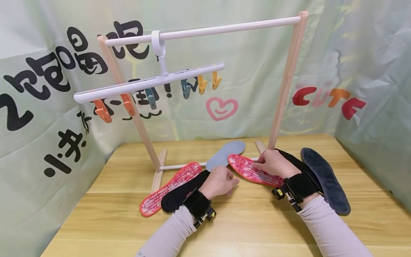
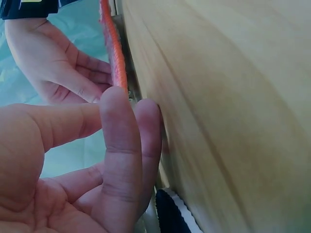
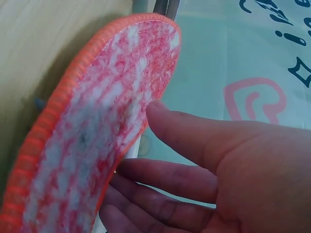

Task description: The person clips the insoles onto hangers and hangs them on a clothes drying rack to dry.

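My right hand (image 1: pixel 277 163) holds a red-and-white knitted insole (image 1: pixel 243 167) with an orange rim by its far edge. In the right wrist view the thumb lies against the insole's patterned face (image 3: pixel 104 121), with the fingers behind it. To the left, my left hand (image 1: pixel 219 182) hovers low over the table, its fingers loosely bent and holding nothing. In the left wrist view its fingertips come close to the insole's orange rim (image 2: pixel 115 53); whether they touch cannot be told. Beside the left hand lies a black insole (image 1: pixel 179 194), partly over another red-and-white insole (image 1: pixel 170 187).
A grey insole (image 1: pixel 226 153) lies at the rack's base. At right are a dark blue insole (image 1: pixel 324 178) and a partly hidden black one (image 1: pixel 290 157). A white hanger (image 1: pixel 189 74) with several coloured clothespins (image 1: pixel 129 105) hangs from the rack's rail (image 1: pixel 231 28).
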Motion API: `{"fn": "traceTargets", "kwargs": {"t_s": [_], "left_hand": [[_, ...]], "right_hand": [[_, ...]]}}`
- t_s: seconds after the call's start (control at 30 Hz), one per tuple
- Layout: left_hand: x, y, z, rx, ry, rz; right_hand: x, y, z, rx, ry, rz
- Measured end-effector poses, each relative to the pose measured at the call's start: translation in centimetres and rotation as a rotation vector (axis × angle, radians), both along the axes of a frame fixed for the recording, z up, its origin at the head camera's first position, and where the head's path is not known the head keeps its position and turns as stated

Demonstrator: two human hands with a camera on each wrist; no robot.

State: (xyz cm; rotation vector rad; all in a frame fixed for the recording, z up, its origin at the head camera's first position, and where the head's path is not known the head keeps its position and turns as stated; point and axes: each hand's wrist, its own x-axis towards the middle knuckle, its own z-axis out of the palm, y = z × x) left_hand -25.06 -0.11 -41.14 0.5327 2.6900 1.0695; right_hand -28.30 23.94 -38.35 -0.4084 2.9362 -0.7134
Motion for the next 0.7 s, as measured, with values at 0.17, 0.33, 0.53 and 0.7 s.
{"fn": "traceTargets", "kwargs": {"t_s": [0.17,0.33,0.53,0.7], "left_hand": [[0.03,0.16,-0.02,-0.007,-0.008,-0.001],[0.03,0.31,-0.05,-0.020,-0.012,-0.003],[0.03,0.31,-0.06,-0.032,-0.007,-0.011],[0.07,0.35,-0.09,-0.029,0.000,-0.017]], "right_hand": [[0.13,-0.12,-0.02,-0.004,-0.005,0.010],[0.35,-0.20,-0.05,0.000,-0.011,0.013],[0.25,-0.21,-0.11,0.019,-0.012,0.020],[0.23,-0.24,-0.11,0.033,0.003,0.028]]}}
